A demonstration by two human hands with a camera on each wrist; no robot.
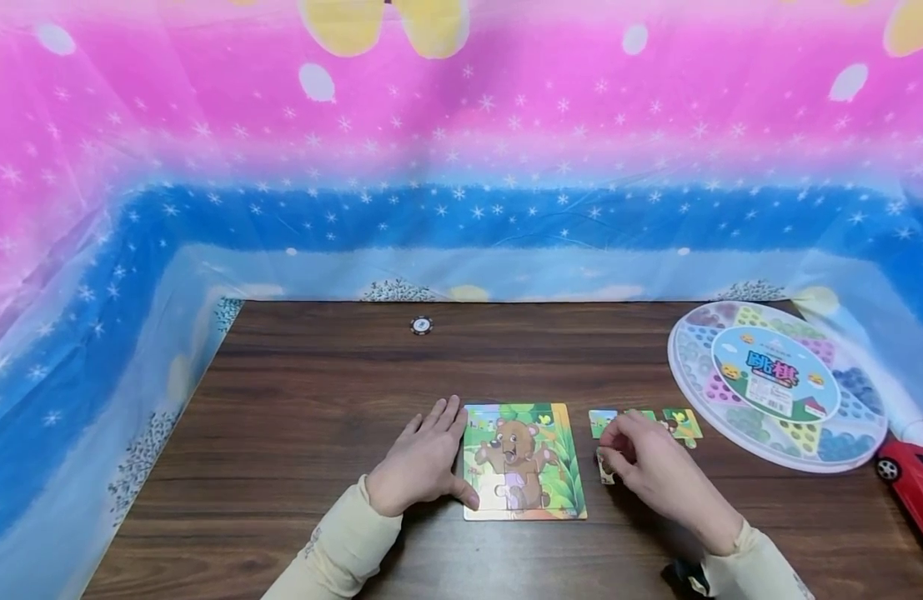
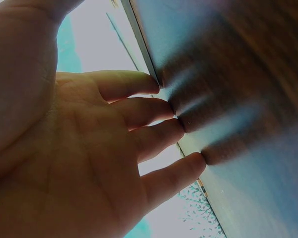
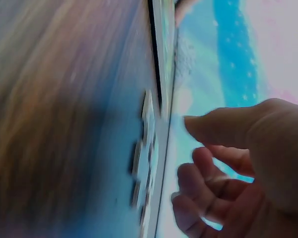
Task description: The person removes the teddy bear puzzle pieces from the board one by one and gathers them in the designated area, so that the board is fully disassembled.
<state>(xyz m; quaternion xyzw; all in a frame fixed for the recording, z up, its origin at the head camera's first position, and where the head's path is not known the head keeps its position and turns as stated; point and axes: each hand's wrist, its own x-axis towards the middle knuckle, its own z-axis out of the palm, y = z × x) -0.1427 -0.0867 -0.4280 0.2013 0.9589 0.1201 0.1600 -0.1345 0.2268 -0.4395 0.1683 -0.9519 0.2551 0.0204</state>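
A square jigsaw puzzle (image 1: 523,450) with a brown bear on a green background lies flat on the table. My left hand (image 1: 425,460) rests at its left side, fingers straight and thumb on its lower left corner. In the left wrist view the fingertips (image 2: 201,159) touch the tabletop. To the right of the puzzle, my right hand (image 1: 649,460) hovers over several loose jigsaw pieces (image 1: 684,423), partly hiding them. The right wrist view shows its thumb (image 3: 213,130) apart from loosely curled fingers, with nothing between them, beside the row of pieces (image 3: 148,148).
A round Chinese checkers box (image 1: 776,387) sits at the right, close past the loose pieces. A red toy car (image 1: 915,500) stands at the right edge. Toward the back lies a poker chip (image 1: 421,325). A patterned cloth (image 1: 461,200) hangs behind the wooden table (image 1: 318,375).
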